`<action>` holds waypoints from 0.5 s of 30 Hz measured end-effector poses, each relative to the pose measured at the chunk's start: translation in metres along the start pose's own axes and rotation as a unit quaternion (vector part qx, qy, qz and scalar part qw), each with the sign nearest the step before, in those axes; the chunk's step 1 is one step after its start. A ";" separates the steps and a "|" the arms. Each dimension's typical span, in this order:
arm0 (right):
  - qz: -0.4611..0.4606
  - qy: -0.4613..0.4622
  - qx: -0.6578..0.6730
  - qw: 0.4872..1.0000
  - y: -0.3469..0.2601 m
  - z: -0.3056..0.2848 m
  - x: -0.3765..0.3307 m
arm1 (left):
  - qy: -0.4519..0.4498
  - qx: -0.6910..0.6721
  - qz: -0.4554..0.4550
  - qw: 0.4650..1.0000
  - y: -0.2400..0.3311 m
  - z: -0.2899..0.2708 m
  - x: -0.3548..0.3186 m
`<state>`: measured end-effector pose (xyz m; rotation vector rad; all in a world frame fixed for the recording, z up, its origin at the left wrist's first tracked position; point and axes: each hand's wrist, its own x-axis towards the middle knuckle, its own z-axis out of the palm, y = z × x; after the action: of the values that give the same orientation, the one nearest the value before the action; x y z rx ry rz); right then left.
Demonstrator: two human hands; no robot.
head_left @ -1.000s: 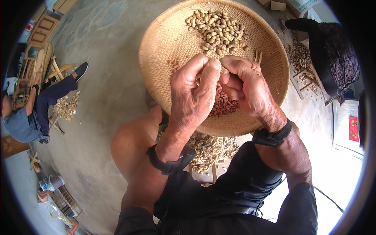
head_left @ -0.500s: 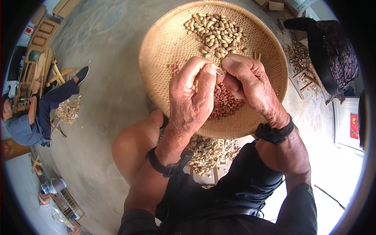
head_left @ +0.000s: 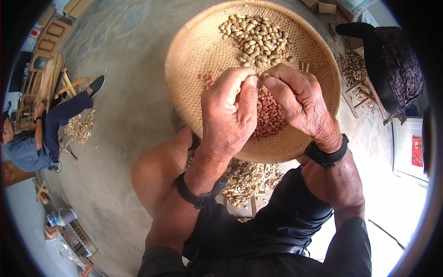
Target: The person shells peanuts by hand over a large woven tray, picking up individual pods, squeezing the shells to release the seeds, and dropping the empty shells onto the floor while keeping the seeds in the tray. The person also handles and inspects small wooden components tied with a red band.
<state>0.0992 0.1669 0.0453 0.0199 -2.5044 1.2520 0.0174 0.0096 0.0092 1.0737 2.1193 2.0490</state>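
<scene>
Peanut pod (head_left: 262,79), pale and only partly visible, was pinched between the thumbs and fingertips of both hands above the middle of a round woven basket (head_left: 194,60). The left hand (head_left: 230,113) had its grip pressed together on the pod's left end, knuckles toward the camera; the right hand (head_left: 300,101) closed on the right end, its thumb lying beside the left thumb, the two touching. Each wrist carried a dark band. In the basket, unshelled peanuts (head_left: 256,39) lay heaped at the far side, and reddish shelled kernels (head_left: 270,115) lay in a pile directly under the hands, well apart from the heap. Below the basket's near rim, empty shells (head_left: 247,177) were piled on the concrete floor (head_left: 120,106) between the person's knees. A seated person (head_left: 39,138) in blue was at far left beside another shell pile (head_left: 80,127); a second person (head_left: 392,60) in dark clothes sat at upper right.
</scene>
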 end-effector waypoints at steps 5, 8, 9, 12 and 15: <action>-0.025 0.009 -0.017 0.999 0.001 0.002 -0.001 | 0.020 0.026 0.072 0.997 -0.004 0.002 0.000; -0.037 0.012 -0.004 0.999 0.000 0.001 -0.002 | 0.028 0.024 0.081 0.996 -0.003 0.003 0.000; -0.036 0.011 -0.003 0.999 0.000 0.001 -0.002 | 0.028 0.024 0.080 0.996 -0.003 0.003 0.000; -0.029 0.024 0.026 0.999 0.002 0.002 -0.003 | 0.037 -0.003 0.057 0.998 -0.004 0.002 0.000; -0.060 0.016 0.013 0.998 0.004 -0.001 -0.003 | 0.043 -0.017 0.067 0.997 -0.005 0.002 0.002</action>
<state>0.1015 0.1693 0.0420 0.1531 -2.4207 1.2262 0.0149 0.0124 0.0054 1.1750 2.0950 2.2219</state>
